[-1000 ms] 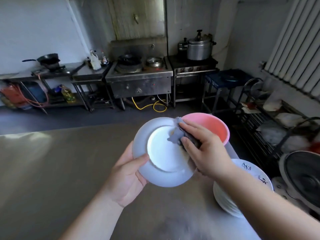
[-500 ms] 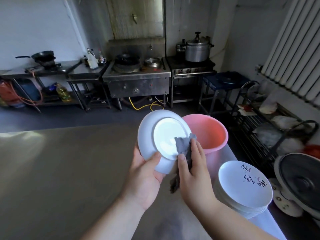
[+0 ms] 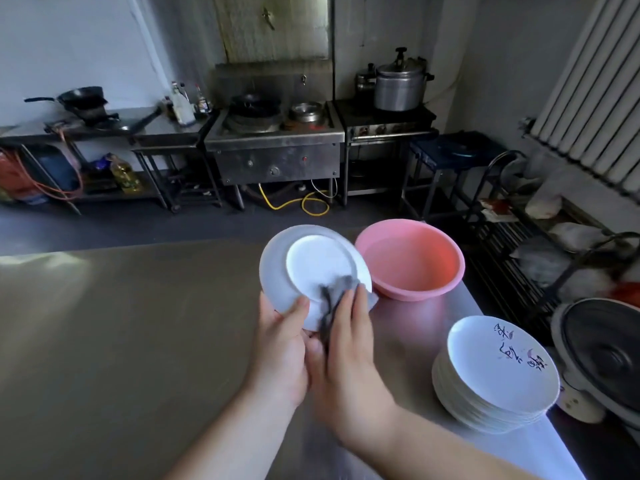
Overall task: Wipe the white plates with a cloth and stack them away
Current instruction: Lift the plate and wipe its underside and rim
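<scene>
A white plate [image 3: 311, 261] is held up over the steel table, its underside with the foot ring facing me. My left hand [image 3: 282, 344] grips its lower rim, thumb on the back. My right hand [image 3: 346, 355] presses a grey cloth [image 3: 337, 292] against the plate's lower right edge, fingers over the cloth. A stack of white plates [image 3: 495, 375] with dark painted marks stands on the table at the right.
A pink basin [image 3: 412, 259] sits on the steel table [image 3: 121, 341] just behind the plate. Right of the table are a wire rack [image 3: 540, 244] and a dark round fan-like object [image 3: 606, 355]. Stoves and pots line the far wall.
My right hand slid the cloth from the plate's upper right down to its lower edge. The plate tilted and the stack of plates came into full view.
</scene>
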Available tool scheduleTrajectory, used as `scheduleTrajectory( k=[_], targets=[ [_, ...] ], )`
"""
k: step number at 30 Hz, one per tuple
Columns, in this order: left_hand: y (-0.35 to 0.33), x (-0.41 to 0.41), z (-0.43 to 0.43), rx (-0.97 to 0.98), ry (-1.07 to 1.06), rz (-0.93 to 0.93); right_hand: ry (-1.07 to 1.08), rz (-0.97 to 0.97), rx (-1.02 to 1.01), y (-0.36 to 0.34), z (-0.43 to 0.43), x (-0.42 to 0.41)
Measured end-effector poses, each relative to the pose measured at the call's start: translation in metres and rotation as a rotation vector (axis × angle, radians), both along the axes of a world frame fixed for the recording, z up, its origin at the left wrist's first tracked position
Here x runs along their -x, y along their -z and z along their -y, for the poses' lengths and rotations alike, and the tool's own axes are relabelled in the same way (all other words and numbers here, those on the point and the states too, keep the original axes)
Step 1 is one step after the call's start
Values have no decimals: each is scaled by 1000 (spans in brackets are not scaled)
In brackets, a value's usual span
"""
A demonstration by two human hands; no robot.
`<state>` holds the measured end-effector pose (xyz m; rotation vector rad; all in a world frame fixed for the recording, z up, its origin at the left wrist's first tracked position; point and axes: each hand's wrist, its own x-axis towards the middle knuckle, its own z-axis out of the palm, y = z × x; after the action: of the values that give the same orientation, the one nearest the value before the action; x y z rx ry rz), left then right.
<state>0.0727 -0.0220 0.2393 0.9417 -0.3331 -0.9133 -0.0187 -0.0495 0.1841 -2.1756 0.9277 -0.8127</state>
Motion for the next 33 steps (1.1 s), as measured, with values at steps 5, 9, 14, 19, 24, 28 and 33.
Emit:
scheduleTrajectory(
  k=[5,9,14,19,24,28,33],
  targets=[
    [6,-8,6,28,1,-62,65,-59,-14,5,51,-9],
    [11,-14,9,17,5,-42,-7,45,15,9,39,-10],
    [28,-18,7,-85,-18,-62,-63,40,-134,32,9,-17],
    [58,-32,-8,-119,91,-112,180,-1,-284,63,62,-15],
    [111,-49,-56,-354,171,-132,110,-276,-499,79,69,12],
    [143,-62,-95,-495,236,-86,55,-695,-361,117,59,33],
    [167,-66,-120,-556,308,-164,0,-803,-338,148,48,46]
  ],
)
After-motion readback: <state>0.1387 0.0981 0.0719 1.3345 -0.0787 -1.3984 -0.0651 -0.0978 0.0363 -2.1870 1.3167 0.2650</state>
